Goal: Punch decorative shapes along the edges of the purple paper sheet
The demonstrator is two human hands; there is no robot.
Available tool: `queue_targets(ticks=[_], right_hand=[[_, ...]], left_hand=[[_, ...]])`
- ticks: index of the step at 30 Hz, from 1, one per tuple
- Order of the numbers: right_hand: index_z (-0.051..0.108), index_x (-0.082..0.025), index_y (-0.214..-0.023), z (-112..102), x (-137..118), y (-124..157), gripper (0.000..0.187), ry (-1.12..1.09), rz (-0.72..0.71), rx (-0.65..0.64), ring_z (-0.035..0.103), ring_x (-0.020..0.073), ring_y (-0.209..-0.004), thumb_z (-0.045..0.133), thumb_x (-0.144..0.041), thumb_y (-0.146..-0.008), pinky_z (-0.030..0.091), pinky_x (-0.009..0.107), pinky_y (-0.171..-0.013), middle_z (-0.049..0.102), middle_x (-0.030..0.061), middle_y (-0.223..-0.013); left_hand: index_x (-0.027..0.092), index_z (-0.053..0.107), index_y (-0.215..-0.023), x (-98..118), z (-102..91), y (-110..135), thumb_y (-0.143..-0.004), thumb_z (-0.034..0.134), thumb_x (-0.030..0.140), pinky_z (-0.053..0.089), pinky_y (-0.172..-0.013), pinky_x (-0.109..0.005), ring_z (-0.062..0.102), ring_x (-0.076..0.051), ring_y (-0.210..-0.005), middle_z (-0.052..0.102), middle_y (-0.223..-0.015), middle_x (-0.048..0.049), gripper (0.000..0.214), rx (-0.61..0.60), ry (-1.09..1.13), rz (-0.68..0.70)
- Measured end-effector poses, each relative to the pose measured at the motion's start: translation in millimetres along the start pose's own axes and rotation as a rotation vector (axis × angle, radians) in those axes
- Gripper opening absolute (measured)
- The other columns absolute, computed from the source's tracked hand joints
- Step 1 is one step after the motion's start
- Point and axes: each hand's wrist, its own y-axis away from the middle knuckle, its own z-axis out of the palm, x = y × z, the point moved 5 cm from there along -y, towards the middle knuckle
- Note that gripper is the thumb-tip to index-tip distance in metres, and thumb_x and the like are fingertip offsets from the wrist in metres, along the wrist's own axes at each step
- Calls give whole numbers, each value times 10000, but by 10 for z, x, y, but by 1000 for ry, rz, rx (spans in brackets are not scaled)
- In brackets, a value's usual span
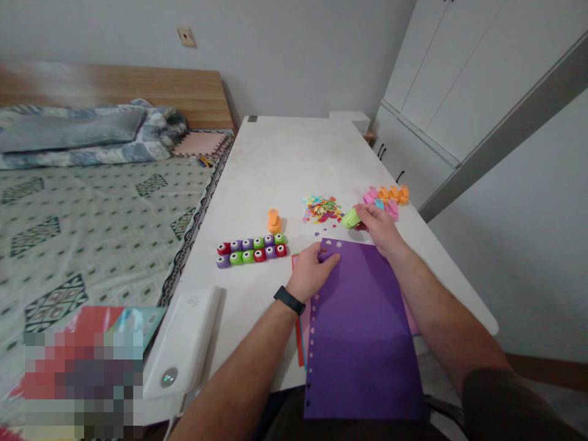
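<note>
My left hand (313,269) pinches the upper left corner of a purple paper sheet (362,331), thumb lying on top. Small shaped holes run down the sheet's left edge, with a few more at its top left, one like a snowflake. In my right hand (376,226) is a light green craft punch (351,218), held just above the sheet's top edge and apart from it. A heap of colourful paper confetti (321,209) lies left of the punch. Beneath the purple sheet, edges of other coloured paper (299,343) show.
Two rows of small red, purple and green punches (252,251) stand at the left, an orange punch (274,221) behind them. More orange, pink and blue punches (390,196) sit at the right. A white device (188,337) lies on the white table (289,153) at its left edge.
</note>
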Motion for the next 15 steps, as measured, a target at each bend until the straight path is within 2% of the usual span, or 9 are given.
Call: queue_targets(ticks=[4, 7, 10, 15], right_hand=[[697, -202, -1036, -24, 21, -29, 476, 0, -27, 13, 690, 173, -803, 730, -618, -806, 523, 268, -674, 749, 54, -914], [678, -210, -1105, -37, 51, -51, 500, 18, -34, 4, 683, 170, -830, 762, -586, -787, 535, 274, -704, 738, 45, -956], [671, -211, -1128, -39, 50, -57, 510, 44, -51, -2, 676, 169, -855, 786, -555, -770, 543, 280, -737, 729, 42, -983], [641, -212, -1151, 29, 60, -56, 535, 27, -78, -64, 693, 183, -945, 850, -450, -720, 550, 321, -889, 738, 48, -1045]], left_hand=[[154, 736, -986, 28, 64, 33, -855, 683, 452, 459, -625, -242, 610, -149, -710, 730, -870, -36, 330, -121, 92, -9], [145, 740, -863, 71, 67, 74, -808, 723, 494, 390, -556, -226, 531, -125, -628, 668, -735, -8, 354, -134, 65, -10], [139, 737, -811, 122, 73, 109, -771, 758, 493, 377, -553, -227, 513, -125, -622, 637, -683, -1, 357, -149, 83, 13], [126, 717, -753, 123, 112, 125, -795, 743, 485, 351, -534, -221, 476, -109, -588, 594, -637, 6, 362, -223, 77, 7]])
